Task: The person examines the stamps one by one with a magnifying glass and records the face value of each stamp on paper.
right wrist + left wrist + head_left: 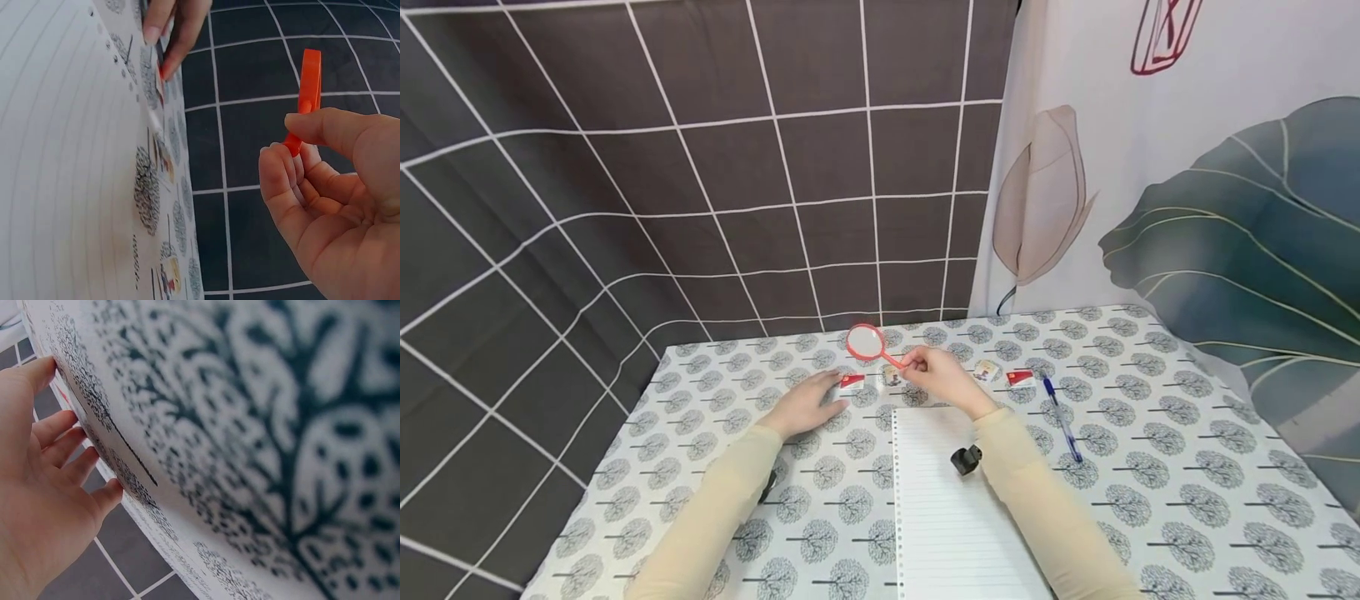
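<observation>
My right hand pinches the handle of a red-rimmed magnifying glass between thumb and fingers. In the right wrist view the magnifying glass is seen edge-on, raised above the table. My left hand rests on the patterned cloth, its fingers loosely extended with the tips at a small red-and-white card. A small picture card lies below the magnifying glass handle. In the left wrist view the left hand has its fingertips against the cloth.
Right of the right hand lie another picture card, a second red-and-white card and a blue pen. A lined sheet of paper with punched holes lies partly under the right forearm. A dark grid curtain hangs behind the table.
</observation>
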`<action>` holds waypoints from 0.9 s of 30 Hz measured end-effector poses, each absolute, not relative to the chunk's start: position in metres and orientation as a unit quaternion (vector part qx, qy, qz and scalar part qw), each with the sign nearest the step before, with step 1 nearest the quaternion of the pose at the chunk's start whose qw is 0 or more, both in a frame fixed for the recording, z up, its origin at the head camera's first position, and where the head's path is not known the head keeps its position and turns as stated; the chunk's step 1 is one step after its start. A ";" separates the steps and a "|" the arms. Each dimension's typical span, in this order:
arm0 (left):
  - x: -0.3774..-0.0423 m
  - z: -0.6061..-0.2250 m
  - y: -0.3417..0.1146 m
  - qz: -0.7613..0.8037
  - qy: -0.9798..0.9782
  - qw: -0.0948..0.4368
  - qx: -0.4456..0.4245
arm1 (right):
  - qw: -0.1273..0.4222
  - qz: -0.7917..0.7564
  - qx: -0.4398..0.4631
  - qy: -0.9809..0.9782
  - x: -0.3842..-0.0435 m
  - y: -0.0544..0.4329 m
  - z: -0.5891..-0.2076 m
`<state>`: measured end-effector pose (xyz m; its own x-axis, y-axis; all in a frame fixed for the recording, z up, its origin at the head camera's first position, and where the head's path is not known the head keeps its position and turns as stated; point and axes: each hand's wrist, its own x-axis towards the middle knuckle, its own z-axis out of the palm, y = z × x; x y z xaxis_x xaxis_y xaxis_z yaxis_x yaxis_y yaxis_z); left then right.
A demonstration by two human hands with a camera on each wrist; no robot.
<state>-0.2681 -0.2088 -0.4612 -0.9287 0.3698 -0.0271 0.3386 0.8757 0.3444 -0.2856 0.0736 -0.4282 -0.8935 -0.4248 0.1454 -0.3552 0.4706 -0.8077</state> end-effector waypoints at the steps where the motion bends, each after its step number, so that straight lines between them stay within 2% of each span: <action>1: -0.269 -0.461 -0.209 0.169 0.967 0.046 0.184 | 0.039 -0.459 -0.232 0.857 -0.285 0.072 -0.429; 27: -0.270 -0.463 -0.210 0.179 0.967 0.051 0.176 | 0.088 -0.418 -0.263 0.865 -0.279 0.052 -0.444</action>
